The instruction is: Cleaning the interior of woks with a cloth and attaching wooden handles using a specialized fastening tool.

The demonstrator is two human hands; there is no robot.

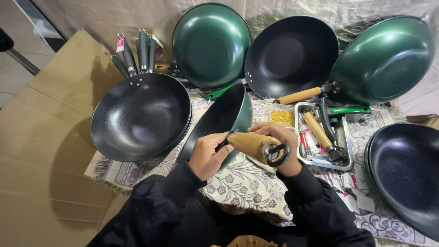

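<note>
While the left hand (208, 155) pinches the dark metal neck where handle meets pan, the right hand (279, 146) is wrapped around the wooden handle (254, 145), its fingers curled over the far side. Both hands are closed on the same piece, a green wok (224, 119) held tilted at the centre of the frame, just above the patterned cloth (238, 183).

Judging from how things lie, the handle looks seated on this wok, though whether it is fully tightened cannot be told; the joint is hidden under the left fingers. A stack of black woks (141, 116) at left centre already carries dark handles. Two green woks, one at upper centre (211, 43) and one at upper right (384, 59), lean upturned against the backdrop, the right one with a wooden handle fitted, and a black wok (292, 55) leans between them. Loose handles and small parts remain in the metal tray (346, 151) at right centre, and another black wok (404, 176) sits at the lower right edge, so the work seems only partly through.

The held wok's long axis runs from upper left to lower right across the frame's centre. Its bowl faces left and slightly up, rim on edge, while the handle points to the lower right, ending in a black hanging ring (278, 154) near the right wrist.
</note>
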